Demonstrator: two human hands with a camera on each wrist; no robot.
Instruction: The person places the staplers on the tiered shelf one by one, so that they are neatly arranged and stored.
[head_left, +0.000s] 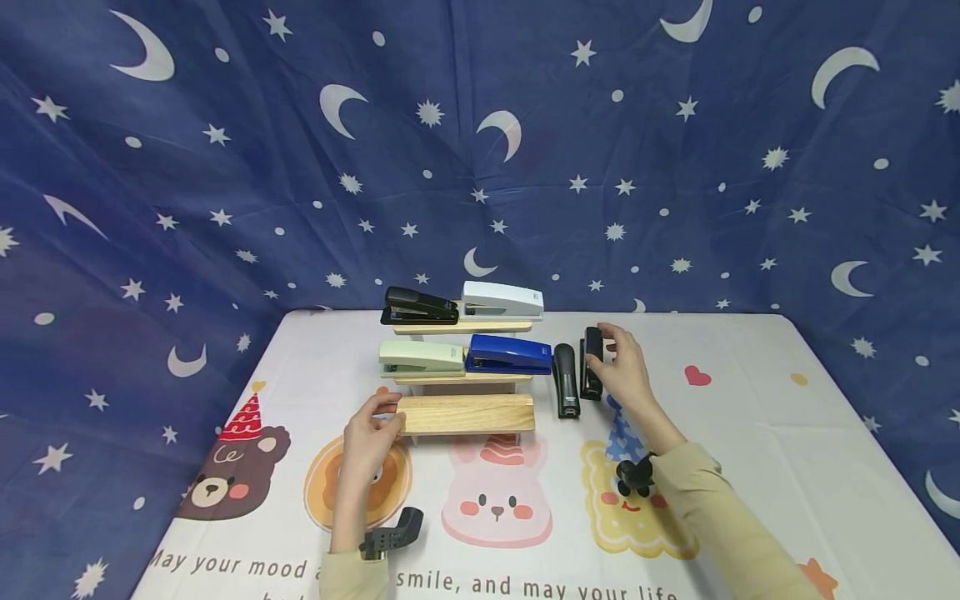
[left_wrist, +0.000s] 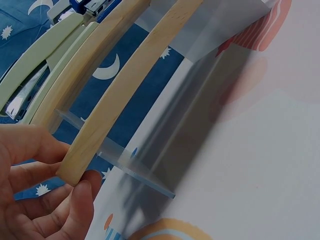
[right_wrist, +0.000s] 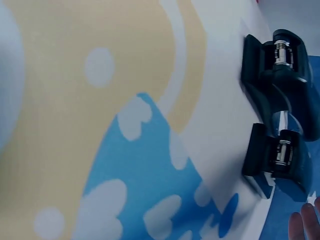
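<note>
A wooden tiered rack (head_left: pixel 465 414) with clear side panels stands mid-table. My left hand (head_left: pixel 369 435) pinches the left end of its lowest shelf (left_wrist: pixel 115 100), thumb on one face and fingers on the other. To the right of the rack, two black staplers lie side by side on the cloth. My right hand (head_left: pixel 622 367) grips the outer black stapler (head_left: pixel 592 383), thumb on its near left side and fingers at its far end. The inner black stapler (head_left: pixel 566 379) lies just left of it. Only fingertips (right_wrist: pixel 305 222) of that hand show in the right wrist view.
A black stapler (head_left: pixel 420 305) and a white stapler (head_left: pixel 502 300) sit on the top shelf. The middle shelf holds a pale green stapler (head_left: pixel 422 357) and a blue stapler (head_left: pixel 510 354). A blue star-and-moon curtain (head_left: pixel 480 167) hangs behind the white printed tablecloth (head_left: pixel 750 433).
</note>
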